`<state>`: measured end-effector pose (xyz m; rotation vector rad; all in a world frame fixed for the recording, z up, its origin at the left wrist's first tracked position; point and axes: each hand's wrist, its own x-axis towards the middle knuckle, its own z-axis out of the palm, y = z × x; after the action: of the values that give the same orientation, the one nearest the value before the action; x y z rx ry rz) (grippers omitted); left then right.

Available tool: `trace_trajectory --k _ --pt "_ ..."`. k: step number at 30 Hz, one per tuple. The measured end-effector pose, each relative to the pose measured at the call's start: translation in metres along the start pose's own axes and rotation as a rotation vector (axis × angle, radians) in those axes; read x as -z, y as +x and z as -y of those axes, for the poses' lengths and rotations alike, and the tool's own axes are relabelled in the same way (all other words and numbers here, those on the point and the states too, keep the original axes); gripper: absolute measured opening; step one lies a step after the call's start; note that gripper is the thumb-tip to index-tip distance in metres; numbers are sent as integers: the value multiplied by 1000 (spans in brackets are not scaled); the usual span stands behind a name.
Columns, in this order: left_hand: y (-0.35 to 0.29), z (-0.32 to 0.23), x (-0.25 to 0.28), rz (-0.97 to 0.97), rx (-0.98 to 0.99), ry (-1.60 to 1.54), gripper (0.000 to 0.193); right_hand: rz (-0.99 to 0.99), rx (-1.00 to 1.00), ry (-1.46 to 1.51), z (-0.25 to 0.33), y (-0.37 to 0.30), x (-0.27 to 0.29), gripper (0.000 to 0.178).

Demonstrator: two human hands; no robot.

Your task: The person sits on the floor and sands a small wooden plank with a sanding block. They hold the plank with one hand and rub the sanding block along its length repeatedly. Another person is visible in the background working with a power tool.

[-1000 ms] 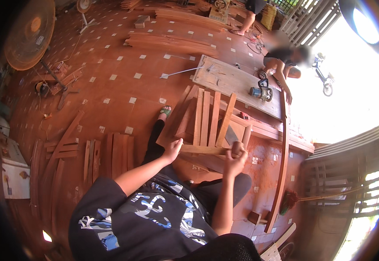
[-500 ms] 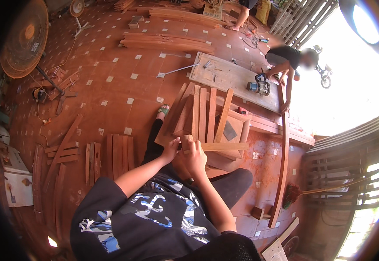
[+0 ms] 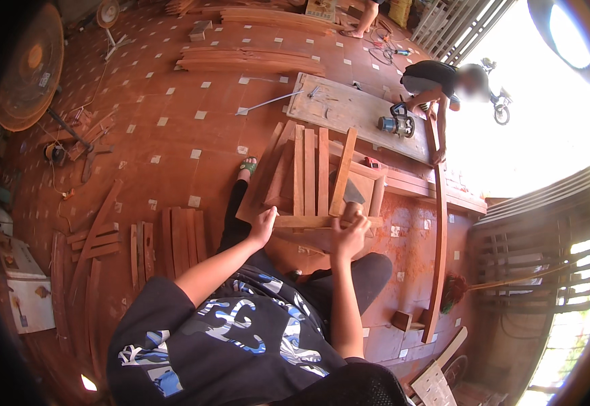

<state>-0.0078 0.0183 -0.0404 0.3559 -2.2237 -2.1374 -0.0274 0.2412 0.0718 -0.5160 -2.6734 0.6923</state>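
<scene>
A pale wooden rail point(image 3: 301, 221) lies crosswise in front of me, along the near ends of several wooden slats point(image 3: 310, 172). My left hand point(image 3: 263, 229) is closed around the rail's left end. In my right hand point(image 3: 350, 237) is a brown wooden block point(image 3: 353, 209), held above the right part of the rail; whether it has a handle is hidden by my fingers. One slat point(image 3: 344, 169) leans at an angle, its near end beside the block. Under the slats is a wooden panelled piece point(image 3: 369, 181), with a dark flat plate point(image 3: 354, 192) on it.
Beyond lies a wide board point(image 3: 349, 111) bearing a blue router point(image 3: 396, 125). A crouching person point(image 3: 430, 78) holds a long timber point(image 3: 440, 250) on the right. Wood strips point(image 3: 183, 237) lie to my left, near a standing fan point(image 3: 31, 68). A broom point(image 3: 454, 287) is at right.
My right hand has moved right along the rail with the wooden block. My left hand has shifted slightly left, onto the rail's end. The view has shifted a little.
</scene>
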Motion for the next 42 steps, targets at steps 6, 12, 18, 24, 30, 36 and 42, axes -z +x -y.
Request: trace_trajectory --k 6,12,18,24,30,36,42 --pt "-1 -1 0 53 155 -100 44 295 438 102 46 -62 -22 49" --pt "4 7 5 17 90 -73 45 382 321 137 49 -53 -19 54" --pt "3 9 7 56 19 29 45 82 -80 151 -23 14 -10 59" --pt "2 2 -4 -4 31 29 45 35 149 -45 -5 1 -19 52" --pt "5 14 2 47 -356 172 46 439 509 208 72 -78 -21 37" --pt "6 16 6 -3 64 -14 46 221 260 140 30 -33 -14 46" --pt "1 5 1 28 67 -67 43 -75 -110 124 -44 30 1 53"
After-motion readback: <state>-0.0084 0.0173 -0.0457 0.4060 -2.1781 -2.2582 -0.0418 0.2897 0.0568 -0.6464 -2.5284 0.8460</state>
